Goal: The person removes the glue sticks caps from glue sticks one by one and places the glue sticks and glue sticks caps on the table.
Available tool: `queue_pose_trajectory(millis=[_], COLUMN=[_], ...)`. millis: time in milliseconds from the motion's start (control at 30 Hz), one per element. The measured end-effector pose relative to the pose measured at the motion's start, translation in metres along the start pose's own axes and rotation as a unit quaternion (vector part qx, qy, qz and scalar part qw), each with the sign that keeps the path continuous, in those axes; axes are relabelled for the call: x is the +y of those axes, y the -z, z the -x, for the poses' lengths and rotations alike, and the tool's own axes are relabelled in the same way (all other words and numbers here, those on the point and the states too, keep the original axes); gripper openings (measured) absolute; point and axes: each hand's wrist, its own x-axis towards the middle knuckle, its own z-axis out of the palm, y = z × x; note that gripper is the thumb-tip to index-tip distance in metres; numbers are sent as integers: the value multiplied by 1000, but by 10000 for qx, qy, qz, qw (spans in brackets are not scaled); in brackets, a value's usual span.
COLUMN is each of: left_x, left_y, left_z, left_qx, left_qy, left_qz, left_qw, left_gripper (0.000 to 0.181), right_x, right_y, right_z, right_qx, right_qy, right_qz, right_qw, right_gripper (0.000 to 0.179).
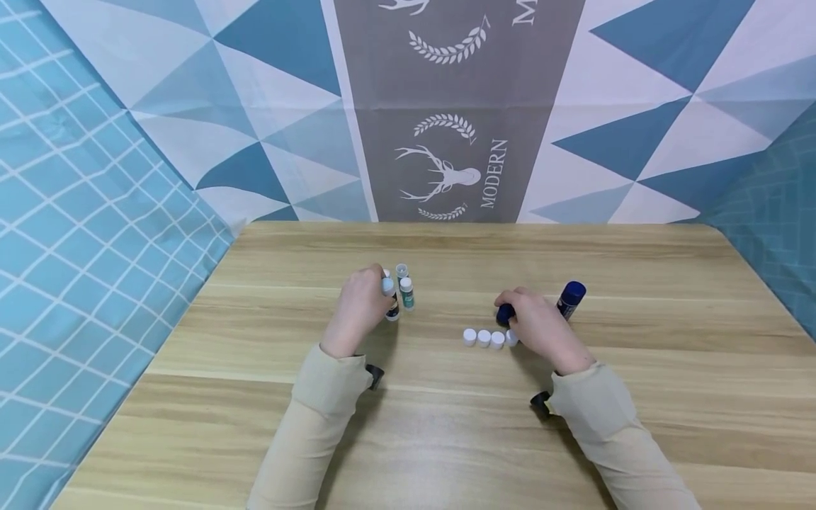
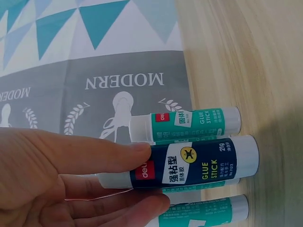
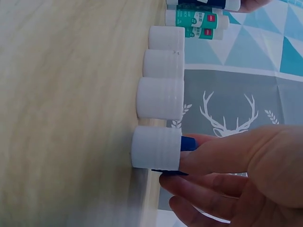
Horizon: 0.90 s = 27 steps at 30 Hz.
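My left hand (image 1: 362,301) grips a navy glue stick (image 2: 189,163) by its upper part, thumb on one side and fingers on the other. It stands among three teal glue sticks (image 2: 189,124), close beside them on the table; one is mostly hidden behind it. My right hand (image 1: 538,320) has its thumb and fingers around a short dark blue cap-like piece (image 1: 505,314). In the right wrist view that piece is mostly hidden by the thumb and a white cap (image 3: 156,147), which sits right at the thumb tip. Several white caps (image 1: 484,338) form a row there.
Just beyond my right hand stands a larger dark blue glue stick (image 1: 571,297). The wooden table (image 1: 421,439) reaches back to a patterned cloth (image 1: 446,142) hung behind it. Blue cloth (image 1: 70,234) hangs along the left side.
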Motion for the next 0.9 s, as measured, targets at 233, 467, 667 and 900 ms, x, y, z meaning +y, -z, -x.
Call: queue_pose_trajectory(millis=[233, 467, 667, 900], left_x=[1, 1, 2, 3], left_y=[3, 3, 5, 13], left_z=[1, 1, 2, 2], left_qx=[34, 128, 176, 99], left_qy=[23, 10, 37, 71], left_qz=[43, 112, 127, 184], left_qw=[10000, 9999, 9998, 9998], left_gripper=[24, 20, 20, 27], right_x=[1, 1, 1, -3], right_y=[-1, -2, 0, 14], right_z=[1, -1, -1, 2], right_qx=[-118, -154, -163, -72], right_qy=[-105, -98, -119, -194], right_qz=[19, -13, 28, -41], right_qw=[9999, 9998, 9998, 9998], right_gripper=[33, 33, 35, 34])
